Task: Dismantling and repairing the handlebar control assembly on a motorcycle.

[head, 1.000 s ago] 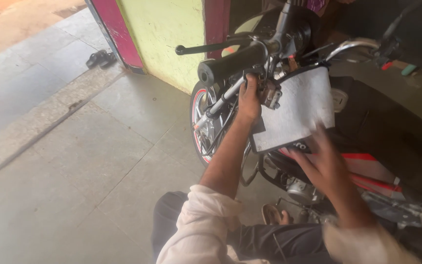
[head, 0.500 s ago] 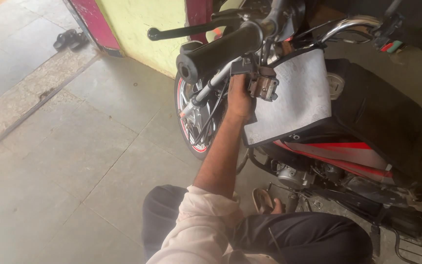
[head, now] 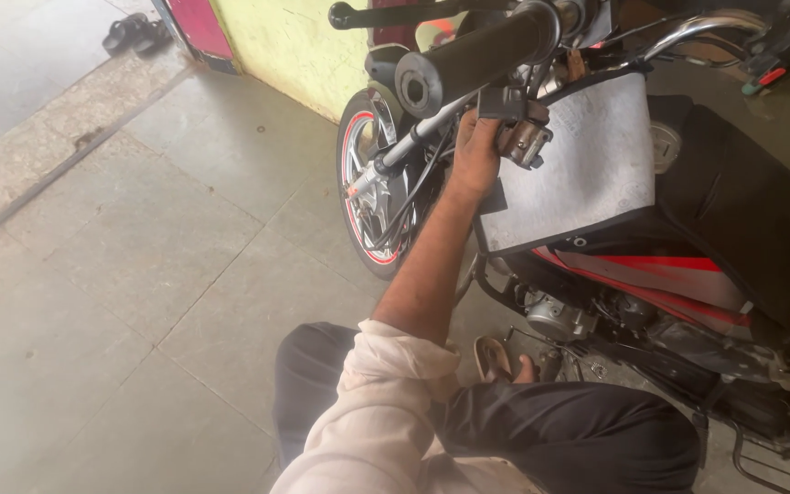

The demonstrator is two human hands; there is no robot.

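My left hand (head: 474,154) reaches up under the motorcycle's handlebar, its fingers closed around the black switch housing (head: 503,102) just inboard of the black rubber grip (head: 473,53). A metal lever bracket (head: 527,143) hangs right beside the fingers. The grey side of the fuel tank (head: 587,169) lies directly behind the hand. My right hand is out of view. My white sleeve (head: 386,412) and dark-trousered knee (head: 578,430) fill the bottom of the view.
The front wheel with a red-striped rim (head: 366,187) stands left of my forearm. The engine (head: 560,316) and red bodywork (head: 660,274) sit low on the right. My sandalled foot (head: 496,359) rests by the engine. A pair of sandals (head: 134,32) lies far left near a yellow wall (head: 276,46).
My right hand, which was on the lower tank a second ago, has dropped out of view. The left hand stays at the handlebar, and the view has moved closer.
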